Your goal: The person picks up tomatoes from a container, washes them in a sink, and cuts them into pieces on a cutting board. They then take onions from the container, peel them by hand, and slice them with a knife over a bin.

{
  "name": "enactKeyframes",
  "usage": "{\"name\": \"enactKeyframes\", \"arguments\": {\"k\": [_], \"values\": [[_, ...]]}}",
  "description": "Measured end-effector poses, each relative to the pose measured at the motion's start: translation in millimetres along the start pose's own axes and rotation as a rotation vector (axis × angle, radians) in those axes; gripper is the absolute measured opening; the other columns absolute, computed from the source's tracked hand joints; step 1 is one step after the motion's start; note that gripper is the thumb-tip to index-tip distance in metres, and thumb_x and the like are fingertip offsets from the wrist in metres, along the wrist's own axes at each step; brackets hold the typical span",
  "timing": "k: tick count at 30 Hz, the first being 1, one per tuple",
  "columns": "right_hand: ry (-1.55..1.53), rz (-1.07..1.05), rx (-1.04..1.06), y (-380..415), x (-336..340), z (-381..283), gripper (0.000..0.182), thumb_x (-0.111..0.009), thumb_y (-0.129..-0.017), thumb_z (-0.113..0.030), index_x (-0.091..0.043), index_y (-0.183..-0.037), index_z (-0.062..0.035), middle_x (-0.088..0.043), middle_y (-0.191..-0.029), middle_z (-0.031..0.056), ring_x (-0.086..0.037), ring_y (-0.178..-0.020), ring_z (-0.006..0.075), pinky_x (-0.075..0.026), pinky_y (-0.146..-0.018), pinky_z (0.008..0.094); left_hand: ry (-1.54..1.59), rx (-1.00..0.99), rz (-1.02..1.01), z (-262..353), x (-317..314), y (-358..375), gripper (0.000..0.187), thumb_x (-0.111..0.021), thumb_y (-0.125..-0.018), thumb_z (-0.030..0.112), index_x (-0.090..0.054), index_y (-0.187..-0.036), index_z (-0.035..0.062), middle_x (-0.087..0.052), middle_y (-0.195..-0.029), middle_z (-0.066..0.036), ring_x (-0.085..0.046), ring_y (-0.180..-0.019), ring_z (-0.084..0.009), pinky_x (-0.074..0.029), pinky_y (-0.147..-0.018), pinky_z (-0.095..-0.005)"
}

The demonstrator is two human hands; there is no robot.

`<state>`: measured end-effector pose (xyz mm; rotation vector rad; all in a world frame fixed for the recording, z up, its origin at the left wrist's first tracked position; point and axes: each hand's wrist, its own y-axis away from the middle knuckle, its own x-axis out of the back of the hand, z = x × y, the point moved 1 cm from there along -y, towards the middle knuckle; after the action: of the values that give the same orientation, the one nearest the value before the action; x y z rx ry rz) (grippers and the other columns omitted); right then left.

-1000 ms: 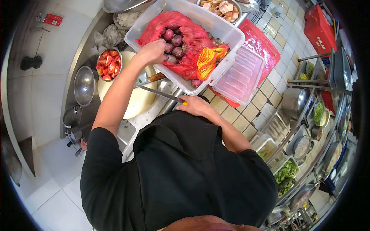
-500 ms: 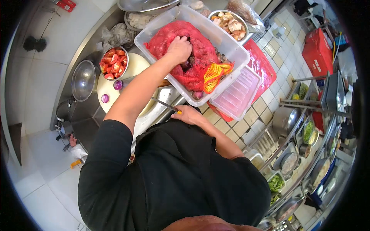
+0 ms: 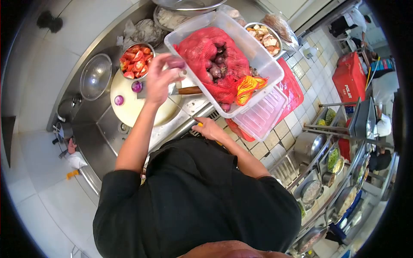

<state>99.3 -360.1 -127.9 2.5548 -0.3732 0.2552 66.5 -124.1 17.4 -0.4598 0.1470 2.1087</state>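
Note:
My left hand (image 3: pixel 159 81) is raised over the round cutting board (image 3: pixel 165 116), blurred, with its fingers round a red onion (image 3: pixel 175 63). My right hand (image 3: pixel 211 129), near my waist, grips a yellow-handled knife (image 3: pixel 186 112), its thin blade pointing up and left. Purple onion pieces (image 3: pixel 137 86) lie on the board. A cleaver with a wooden handle (image 3: pixel 190 90) is partly behind my left hand. Beside it, a red mesh bag (image 3: pixel 195 47) with a torn opening shows many onions (image 3: pixel 218 69) inside a clear plastic bin (image 3: pixel 275 79).
A bowl of cut tomatoes (image 3: pixel 138 64) and a metal strainer (image 3: pixel 95 77) stand left, by the sink (image 3: pixel 86 122). A bowl of chopped pieces (image 3: pixel 267 41) is behind the bin. Racks with pans (image 3: pixel 312 189) line the right; people (image 3: pixel 355 21) are in the far background.
My left hand has come out of the mesh bag and moved left over the board with an onion. The bag's opening now shows. The view has shifted slightly.

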Motion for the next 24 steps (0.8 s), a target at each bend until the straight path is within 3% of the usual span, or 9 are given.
{"name": "enactKeyframes", "arguments": {"k": [2,5,7,10,12,16,18,24], "values": [[0.020,-0.011,0.019,1,-5,-11,0.056,-0.064,-0.087,-0.028,-0.060,-0.135,0.0000,-0.067,-0.118,0.0311,-0.066,-0.112,0.0409,-0.049,-0.100,0.0415,0.270,0.041,0.135,19,42,55,0.051,-0.061,-0.094,0.006,-0.046,-0.142,0.0105,-0.059,-0.133,-0.014,-0.065,-0.117,-0.0353,-0.063,-0.085,-0.0424],[0.169,-0.040,0.156,0,-15,-36,0.055,-0.064,-0.087,-0.026,-0.059,-0.137,-0.0030,-0.068,-0.119,0.0287,-0.067,-0.111,0.0391,-0.049,-0.099,0.0414,0.332,0.012,0.352,30,101,140,0.057,-0.060,-0.097,0.005,-0.042,-0.150,0.0087,-0.058,-0.137,-0.017,-0.062,-0.123,-0.0366,-0.059,-0.095,-0.0391],[0.114,-0.100,0.124,-5,-32,-51,0.051,-0.065,-0.089,-0.021,-0.059,-0.138,-0.0061,-0.069,-0.117,0.0267,-0.069,-0.109,0.0334,-0.051,-0.095,0.0390,0.326,-0.053,0.513,43,122,194,0.055,-0.058,-0.099,0.004,-0.041,-0.152,0.0042,-0.060,-0.135,-0.016,-0.064,-0.121,-0.0329,-0.057,-0.100,-0.0408],[0.223,-0.127,0.271,-14,-70,-104,0.055,-0.069,-0.092,-0.027,-0.056,-0.141,-0.0046,-0.069,-0.120,0.0256,-0.068,-0.111,0.0341,-0.050,-0.096,0.0379,0.263,-0.165,0.678,51,139,255,0.055,-0.058,-0.100,0.006,-0.041,-0.152,0.0046,-0.058,-0.139,-0.012,-0.062,-0.122,-0.0260,-0.054,-0.103,-0.0419],[0.272,-0.183,0.376,-15,-95,-151,0.059,-0.067,-0.096,-0.040,-0.056,-0.142,-0.0053,-0.068,-0.124,0.0247,-0.067,-0.115,0.0372,-0.048,-0.099,0.0377,0.323,-0.227,0.723,45,150,283,0.054,-0.058,-0.099,0.003,-0.044,-0.151,0.0038,-0.060,-0.136,-0.012,-0.062,-0.121,-0.0256,-0.054,-0.103,-0.0434],[0.352,-0.394,0.556,-17,-153,-209,0.063,-0.054,-0.099,-0.053,-0.055,-0.143,-0.0071,-0.070,-0.114,0.0262,-0.067,-0.104,0.0443,-0.050,-0.091,0.0431,0.282,-0.313,0.899,36,162,324,0.050,-0.062,-0.095,-0.002,-0.052,-0.144,0.0028,-0.065,-0.127,-0.011,-0.065,-0.114,-0.0240,-0.056,-0.099,-0.0432],[0.452,-0.497,0.507,-14,-179,-225,0.063,-0.053,-0.100,-0.054,-0.055,-0.143,-0.0075,-0.070,-0.113,0.0264,-0.067,-0.101,0.0451,-0.050,-0.089,0.0451,0.261,-0.357,0.995,49,158,337,0.040,-0.066,-0.092,-0.005,-0.062,-0.131,-0.0003,-0.068,-0.120,-0.010,-0.066,-0.109,-0.0214,-0.056,-0.096,-0.0408],[0.486,-0.626,0.621,-4,-251,-211,0.061,-0.050,-0.101,-0.054,-0.056,-0.143,-0.0087,-0.070,-0.113,0.0246,-0.066,-0.105,0.0451,-0.051,-0.094,0.0455,0.245,-0.394,1.151,35,184,406,0.039,-0.072,-0.089,-0.003,-0.064,-0.127,-0.0040,-0.071,-0.115,-0.010,-0.067,-0.105,-0.0190,-0.053,-0.098,-0.0359]]}}
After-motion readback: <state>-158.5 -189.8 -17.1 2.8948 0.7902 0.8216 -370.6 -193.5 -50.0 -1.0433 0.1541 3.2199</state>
